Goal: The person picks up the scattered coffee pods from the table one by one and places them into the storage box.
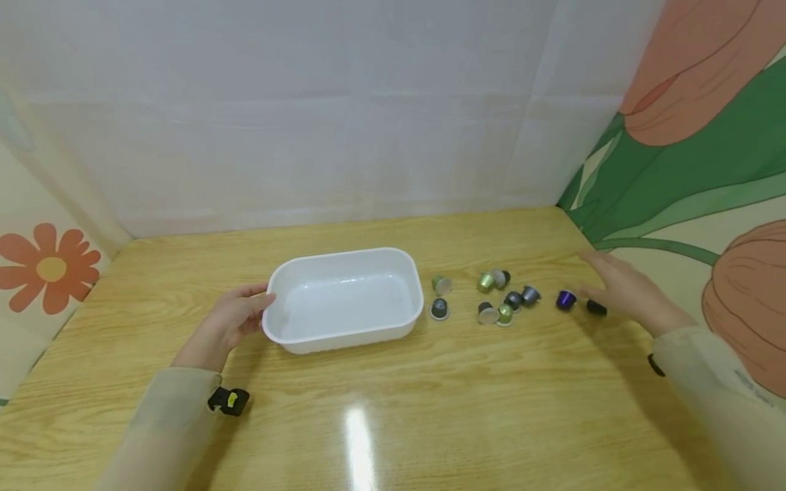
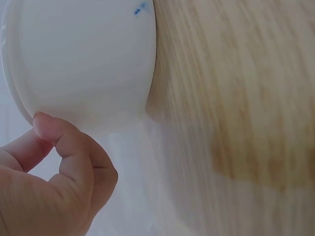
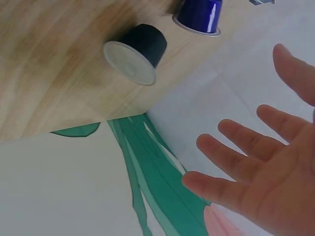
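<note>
A white rectangular plastic tub (image 1: 344, 303) with rounded corners stands on the table, its inside bare. My left hand (image 1: 242, 314) grips its left end, pinching the rim between thumb and fingers; the left wrist view shows the tub's outer wall (image 2: 83, 64) beside the fingertips (image 2: 45, 125). Over the table's right side, my right hand (image 1: 629, 293) hovers with fingers spread and nothing held. Nearest to it are a black coffee capsule (image 3: 135, 54), lying on its side, and a purple-blue capsule (image 3: 199, 14), which also shows in the head view left of the black one.
Between tub and right hand lie several more coffee capsules: a dark one (image 1: 439, 308) and a green one (image 1: 441, 284) close to the tub, and a grey one (image 1: 529, 295) farther right. A white cloth (image 1: 344, 123) backs the table; a flower-print panel (image 1: 694, 150) borders it on the right.
</note>
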`<state>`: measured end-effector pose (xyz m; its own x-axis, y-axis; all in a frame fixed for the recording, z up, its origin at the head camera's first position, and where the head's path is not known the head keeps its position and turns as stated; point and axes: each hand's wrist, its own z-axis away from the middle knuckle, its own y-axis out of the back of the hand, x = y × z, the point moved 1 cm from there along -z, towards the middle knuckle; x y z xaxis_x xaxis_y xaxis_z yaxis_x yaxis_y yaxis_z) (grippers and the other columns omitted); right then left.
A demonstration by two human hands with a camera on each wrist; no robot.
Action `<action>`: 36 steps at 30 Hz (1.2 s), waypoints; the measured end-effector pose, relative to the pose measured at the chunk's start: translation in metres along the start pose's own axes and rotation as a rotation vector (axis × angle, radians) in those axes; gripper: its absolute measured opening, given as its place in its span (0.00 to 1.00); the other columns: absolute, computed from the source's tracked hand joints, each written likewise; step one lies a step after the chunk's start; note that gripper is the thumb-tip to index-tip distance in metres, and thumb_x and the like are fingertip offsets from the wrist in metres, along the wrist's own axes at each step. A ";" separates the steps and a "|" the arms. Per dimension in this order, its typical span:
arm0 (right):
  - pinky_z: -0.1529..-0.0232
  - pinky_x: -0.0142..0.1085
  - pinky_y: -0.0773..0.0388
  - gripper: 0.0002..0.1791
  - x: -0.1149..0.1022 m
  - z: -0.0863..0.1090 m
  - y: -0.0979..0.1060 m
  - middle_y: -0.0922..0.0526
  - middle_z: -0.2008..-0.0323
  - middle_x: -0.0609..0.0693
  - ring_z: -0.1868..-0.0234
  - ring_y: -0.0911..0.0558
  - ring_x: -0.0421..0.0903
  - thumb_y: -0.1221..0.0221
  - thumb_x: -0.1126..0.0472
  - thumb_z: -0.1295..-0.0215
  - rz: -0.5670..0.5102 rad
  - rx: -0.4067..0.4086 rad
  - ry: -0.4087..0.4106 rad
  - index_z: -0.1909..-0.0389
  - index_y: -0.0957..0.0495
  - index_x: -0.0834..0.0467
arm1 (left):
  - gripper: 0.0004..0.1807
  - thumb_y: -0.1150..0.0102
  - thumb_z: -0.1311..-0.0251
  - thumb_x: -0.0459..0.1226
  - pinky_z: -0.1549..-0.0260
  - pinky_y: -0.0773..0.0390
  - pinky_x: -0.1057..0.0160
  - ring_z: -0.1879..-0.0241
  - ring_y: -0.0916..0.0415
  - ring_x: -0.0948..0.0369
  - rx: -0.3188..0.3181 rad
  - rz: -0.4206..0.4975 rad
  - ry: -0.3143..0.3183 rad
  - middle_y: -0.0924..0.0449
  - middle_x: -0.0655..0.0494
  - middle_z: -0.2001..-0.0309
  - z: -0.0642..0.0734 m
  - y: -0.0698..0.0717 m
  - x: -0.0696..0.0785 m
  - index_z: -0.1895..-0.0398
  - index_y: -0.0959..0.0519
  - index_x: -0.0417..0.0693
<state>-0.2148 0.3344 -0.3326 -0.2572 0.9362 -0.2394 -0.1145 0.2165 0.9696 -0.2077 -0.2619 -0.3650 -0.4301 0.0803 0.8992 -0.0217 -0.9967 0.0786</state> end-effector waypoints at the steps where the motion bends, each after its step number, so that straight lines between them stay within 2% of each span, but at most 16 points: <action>1: 0.36 0.70 0.41 0.40 0.002 0.001 -0.001 0.41 0.33 0.81 0.35 0.39 0.78 0.39 0.55 0.29 -0.012 -0.006 -0.001 0.29 0.45 0.77 | 0.34 0.47 0.27 0.33 0.73 0.23 0.70 0.73 0.27 0.67 -0.001 0.001 0.002 0.23 0.66 0.71 0.000 0.000 0.000 0.24 0.47 0.32; 5: 0.37 0.70 0.40 0.39 0.010 0.002 -0.004 0.40 0.35 0.82 0.35 0.39 0.79 0.37 0.58 0.30 -0.049 -0.026 0.008 0.31 0.43 0.79 | 0.36 0.44 0.28 0.35 0.72 0.22 0.70 0.71 0.27 0.66 -0.009 -0.011 0.001 0.23 0.64 0.68 -0.003 0.003 -0.002 0.24 0.47 0.33; 6: 0.37 0.70 0.40 0.39 0.012 0.002 -0.005 0.40 0.35 0.82 0.35 0.39 0.79 0.37 0.58 0.30 -0.056 -0.034 0.007 0.31 0.43 0.79 | 0.34 0.42 0.29 0.35 0.72 0.22 0.69 0.71 0.27 0.65 -0.011 0.006 0.003 0.23 0.63 0.68 -0.003 0.004 -0.003 0.25 0.43 0.34; 9: 0.38 0.70 0.39 0.39 0.017 0.002 -0.008 0.39 0.36 0.82 0.36 0.39 0.80 0.36 0.60 0.33 -0.077 -0.065 -0.002 0.32 0.42 0.80 | 0.35 0.41 0.30 0.36 0.71 0.21 0.69 0.70 0.26 0.65 -0.015 -0.006 0.005 0.23 0.62 0.66 -0.005 0.007 -0.003 0.25 0.42 0.34; 12: 0.39 0.70 0.38 0.39 0.021 0.002 -0.010 0.39 0.36 0.82 0.36 0.39 0.80 0.35 0.63 0.35 -0.091 -0.093 -0.022 0.32 0.42 0.80 | 0.35 0.42 0.29 0.36 0.71 0.21 0.69 0.71 0.25 0.65 -0.014 -0.004 0.014 0.22 0.62 0.67 -0.003 0.005 -0.001 0.25 0.44 0.35; 13: 0.39 0.70 0.38 0.39 0.022 0.002 -0.010 0.39 0.36 0.82 0.36 0.39 0.80 0.35 0.63 0.35 -0.095 -0.100 -0.030 0.32 0.42 0.80 | 0.37 0.44 0.28 0.36 0.71 0.21 0.70 0.71 0.25 0.66 -0.015 -0.024 0.016 0.23 0.63 0.67 -0.002 0.004 0.000 0.23 0.48 0.34; 19: 0.40 0.70 0.36 0.39 0.029 0.003 -0.014 0.39 0.35 0.81 0.37 0.38 0.80 0.35 0.64 0.36 -0.121 -0.130 -0.061 0.32 0.41 0.78 | 0.35 0.48 0.26 0.34 0.72 0.21 0.70 0.72 0.26 0.66 -0.017 -0.029 0.023 0.23 0.64 0.68 0.001 0.000 0.003 0.23 0.50 0.34; 27: 0.44 0.69 0.31 0.37 0.039 0.006 -0.015 0.37 0.37 0.82 0.40 0.34 0.81 0.35 0.65 0.36 -0.128 -0.143 -0.039 0.33 0.40 0.79 | 0.36 0.48 0.26 0.35 0.73 0.21 0.70 0.72 0.26 0.66 -0.036 -0.024 0.020 0.23 0.63 0.68 0.002 0.001 0.003 0.22 0.52 0.34; 36: 0.44 0.69 0.31 0.36 0.047 0.010 -0.020 0.35 0.38 0.81 0.41 0.32 0.80 0.35 0.65 0.36 -0.140 -0.131 -0.030 0.33 0.38 0.78 | 0.36 0.48 0.26 0.35 0.72 0.21 0.70 0.72 0.26 0.66 -0.037 -0.023 0.034 0.23 0.62 0.67 0.002 0.001 0.004 0.22 0.51 0.35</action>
<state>-0.2153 0.3766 -0.3629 -0.2012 0.9079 -0.3677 -0.2713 0.3090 0.9115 -0.2077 -0.2625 -0.3603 -0.4597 0.1030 0.8821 -0.0644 -0.9945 0.0825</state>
